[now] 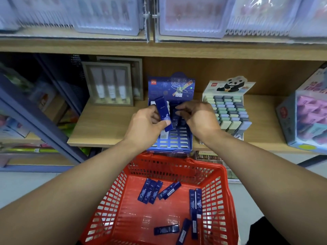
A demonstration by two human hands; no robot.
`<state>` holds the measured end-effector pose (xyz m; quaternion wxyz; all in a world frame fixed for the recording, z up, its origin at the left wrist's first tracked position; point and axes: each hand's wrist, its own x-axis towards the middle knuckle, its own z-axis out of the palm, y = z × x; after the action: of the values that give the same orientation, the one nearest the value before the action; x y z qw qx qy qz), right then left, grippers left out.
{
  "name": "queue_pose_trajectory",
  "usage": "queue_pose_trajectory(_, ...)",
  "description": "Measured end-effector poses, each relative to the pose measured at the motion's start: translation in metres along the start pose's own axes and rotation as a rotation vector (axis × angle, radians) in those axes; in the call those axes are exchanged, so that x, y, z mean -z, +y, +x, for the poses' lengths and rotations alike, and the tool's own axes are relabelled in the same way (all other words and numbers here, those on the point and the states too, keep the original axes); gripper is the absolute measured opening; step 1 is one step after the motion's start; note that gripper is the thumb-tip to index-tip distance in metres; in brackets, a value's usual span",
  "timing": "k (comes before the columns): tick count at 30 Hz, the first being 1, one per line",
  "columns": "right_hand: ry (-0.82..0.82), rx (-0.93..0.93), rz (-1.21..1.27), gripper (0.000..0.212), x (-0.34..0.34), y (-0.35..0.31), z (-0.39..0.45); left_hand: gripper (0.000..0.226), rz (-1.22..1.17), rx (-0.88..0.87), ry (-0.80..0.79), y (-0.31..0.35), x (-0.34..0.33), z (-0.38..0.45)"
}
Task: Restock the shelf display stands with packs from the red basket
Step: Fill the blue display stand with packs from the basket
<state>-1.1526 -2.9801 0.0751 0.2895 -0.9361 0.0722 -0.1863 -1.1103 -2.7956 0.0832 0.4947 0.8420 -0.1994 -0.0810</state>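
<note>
A blue display stand (174, 140) with rows of slots sits at the wooden shelf's front edge; most front slots look unfilled. My left hand (146, 124) grips a slim dark blue pack (163, 112), held tilted above the stand's left side. My right hand (196, 115) reaches over the stand's middle, its fingertips pinching a dark pack (176, 118) standing in a slot. Below, the red basket (223, 197) holds several more blue packs (150, 190) lying loose on its bottom.
A panda-topped stand (228, 110) full of pastel packs is right of the blue one. A pink boxed set (307, 119) sits at far right, framed tubes (108, 84) at back left. A shelf board (159, 48) runs overhead.
</note>
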Motion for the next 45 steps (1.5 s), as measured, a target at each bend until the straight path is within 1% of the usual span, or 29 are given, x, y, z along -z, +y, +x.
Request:
queue_pose_trajectory(2, -0.010, -0.017, -0.016, 0.015, 0.002, -0.006, 0.000, 0.019, -0.009, -0.003, -0.005, 0.002, 0.000, -0.002)
queue_pose_trajectory(6, -0.131, -0.064, -0.125, 0.019, 0.006, -0.017, 0.008, 0.017, -0.007, -0.023, -0.010, 0.004, 0.003, -0.006)
queue_pose_trajectory(8, -0.162, -0.101, -0.141, 0.020, 0.008, -0.017, 0.010, 0.016, -0.008, -0.037, -0.011, 0.006, 0.005, -0.009)
queue_pose_trajectory(13, -0.191, -0.127, -0.151, 0.023, 0.008, -0.013, 0.007, 0.013, 0.015, -0.059, -0.018, 0.009, 0.007, -0.012)
queue_pose_trajectory(15, -0.162, -0.107, -0.149, 0.021, 0.010, -0.014, 0.007, 0.010, 0.025, -0.062, -0.028, 0.010, 0.008, -0.014)
queue_pose_trajectory(16, -0.115, -0.103, -0.116, 0.019, 0.013, -0.016, 0.006, 0.014, 0.034, -0.065, -0.031, 0.011, 0.009, -0.015)
queue_pose_trajectory(18, -0.026, -0.106, 0.078, 0.016, 0.020, -0.024, 0.003, 0.022, 0.051, -0.068, -0.039, 0.013, 0.010, -0.017)
queue_pose_trajectory(19, -0.016, -0.098, 0.212, 0.015, 0.023, -0.029, 0.000, 0.023, 0.051, -0.068, -0.047, 0.013, 0.010, -0.017)
queue_pose_trajectory(21, -0.073, -0.055, 0.389, 0.019, 0.029, -0.039, -0.009, 0.027, 0.049, -0.065, -0.071, 0.014, 0.009, -0.018)
queue_pose_trajectory(23, -0.142, 0.021, 0.422, 0.026, 0.032, -0.044, -0.016, 0.031, 0.070, -0.066, -0.091, 0.015, 0.006, -0.019)
queue_pose_trajectory(25, -0.155, 0.064, 0.399, 0.028, 0.034, -0.046, -0.017, 0.023, 0.068, -0.066, -0.123, 0.015, 0.003, -0.019)
queue_pose_trajectory(27, -0.143, 0.045, 0.378, 0.026, 0.036, -0.042, -0.014, 0.014, 0.061, -0.060, -0.105, 0.017, 0.001, -0.020)
queue_pose_trajectory(28, -0.124, 0.023, 0.353, 0.026, 0.036, -0.037, -0.011, 0.011, 0.081, -0.059, -0.070, 0.017, 0.001, -0.020)
queue_pose_trajectory(30, -0.072, -0.047, 0.268, 0.026, 0.037, -0.023, -0.007, 0.028, 0.214, -0.101, 0.025, 0.017, 0.002, -0.023)
queue_pose_trajectory(32, -0.026, -0.111, 0.200, 0.027, 0.038, -0.010, -0.005, 0.042, 0.382, -0.182, 0.050, 0.017, 0.004, -0.025)
queue_pose_trajectory(36, 0.009, -0.149, 0.186, 0.024, 0.033, 0.003, -0.004, 0.081, 0.633, -0.231, -0.170, 0.008, -0.002, -0.031)
queue_pose_trajectory(38, 0.004, -0.155, 0.156, 0.024, 0.027, 0.005, -0.004, 0.095, 0.710, -0.224, -0.233, 0.002, -0.009, -0.036)
queue_pose_trajectory(41, -0.019, -0.167, 0.127, 0.026, 0.021, 0.007, -0.003, 0.106, 0.728, -0.198, -0.256, -0.002, -0.016, -0.041)
queue_pose_trajectory(45, -0.093, -0.104, 0.092, 0.024, 0.021, 0.005, -0.004, 0.107, 0.719, -0.193, -0.264, -0.003, -0.016, -0.040)
